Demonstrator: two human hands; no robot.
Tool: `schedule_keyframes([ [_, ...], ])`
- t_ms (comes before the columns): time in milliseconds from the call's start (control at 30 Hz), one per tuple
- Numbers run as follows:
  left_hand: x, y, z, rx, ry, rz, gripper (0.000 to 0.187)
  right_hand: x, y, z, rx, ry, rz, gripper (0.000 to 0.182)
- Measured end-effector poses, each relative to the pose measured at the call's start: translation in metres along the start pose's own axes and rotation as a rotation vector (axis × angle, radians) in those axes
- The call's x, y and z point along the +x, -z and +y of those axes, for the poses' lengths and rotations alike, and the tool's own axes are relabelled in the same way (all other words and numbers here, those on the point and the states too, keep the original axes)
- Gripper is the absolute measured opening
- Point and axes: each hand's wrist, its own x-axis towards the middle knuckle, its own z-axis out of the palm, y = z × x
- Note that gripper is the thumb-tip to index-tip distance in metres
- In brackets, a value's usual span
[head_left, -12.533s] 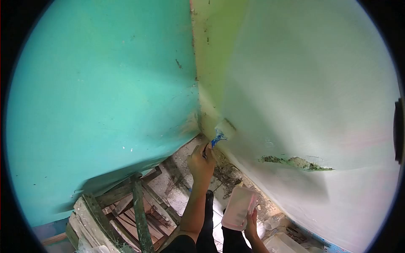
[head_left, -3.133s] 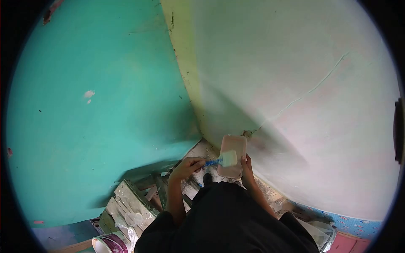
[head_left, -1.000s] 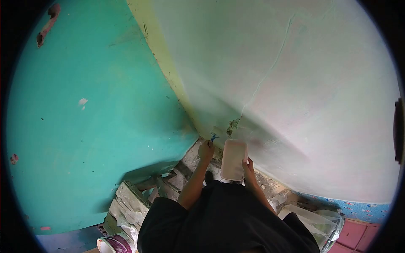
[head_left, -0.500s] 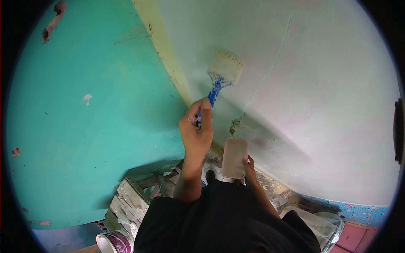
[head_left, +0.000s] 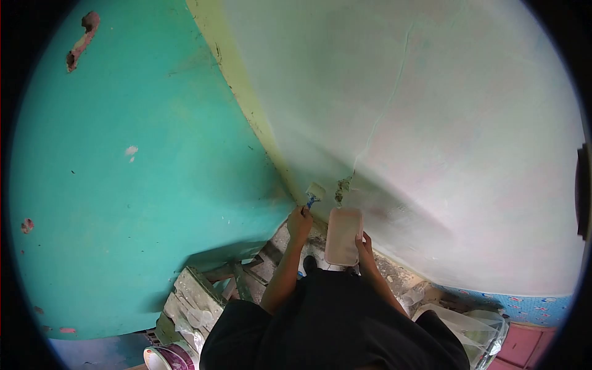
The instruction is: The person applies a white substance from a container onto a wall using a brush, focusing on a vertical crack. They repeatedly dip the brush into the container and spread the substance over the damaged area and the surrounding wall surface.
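My left hand (head_left: 300,223) is closed around the blue handle of a wide paintbrush (head_left: 315,192). Its pale bristles point up against the low part of the whitish wall (head_left: 456,142), close to the corner. To the right, my right hand (head_left: 365,245) grips the right side of a shallow, pinkish rectangular tub (head_left: 344,237) at waist height. The inside of the tub is a plain pale beige. Just above the tub, a rough broken patch (head_left: 342,190) shows in the wall, with a thin crack rising from it.
A turquoise wall (head_left: 142,185) with chipped spots meets the whitish wall at a yellow strip (head_left: 246,105). Low on the left stand a paint-splattered wooden stand (head_left: 196,296) and a paint bucket (head_left: 171,356). Clear plastic sheeting (head_left: 459,327) lies at lower right.
My left hand has brought the paintbrush down the wall, from well above the tub to beside the broken patch. My right hand and the tub stay almost where they were.
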Motion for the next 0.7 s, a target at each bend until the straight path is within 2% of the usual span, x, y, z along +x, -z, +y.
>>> schedule_keyframes([
  [100,0.019,0.007,0.022,0.042,-0.061,-0.006,0.027,-0.008,-0.003,-0.007,0.024,0.009,-0.018,0.071],
  [200,0.033,0.051,0.090,-0.115,-0.060,0.017,0.027,-0.004,-0.001,-0.002,-0.012,0.028,0.015,0.067],
  [267,0.029,0.103,0.148,-0.241,-0.166,0.085,0.027,0.002,0.004,0.008,-0.008,0.028,0.024,0.067],
  [333,0.025,0.148,0.188,-0.367,-0.102,0.017,0.027,0.001,0.004,0.012,0.006,0.023,0.019,0.066],
  [433,0.021,0.185,0.234,-0.701,-0.208,0.066,0.026,-0.009,-0.002,-0.001,0.032,0.013,0.003,0.066],
  [567,0.036,0.168,0.213,-0.690,-0.221,0.083,0.028,-0.012,-0.002,-0.002,0.040,0.023,0.001,0.065],
  [633,0.048,0.125,0.157,-0.602,-0.231,0.108,0.032,-0.012,0.000,-0.003,0.053,0.029,0.007,0.065],
  [700,0.056,0.064,0.073,-0.597,-0.246,0.069,0.034,-0.020,-0.002,-0.011,0.084,0.014,0.015,0.065],
])
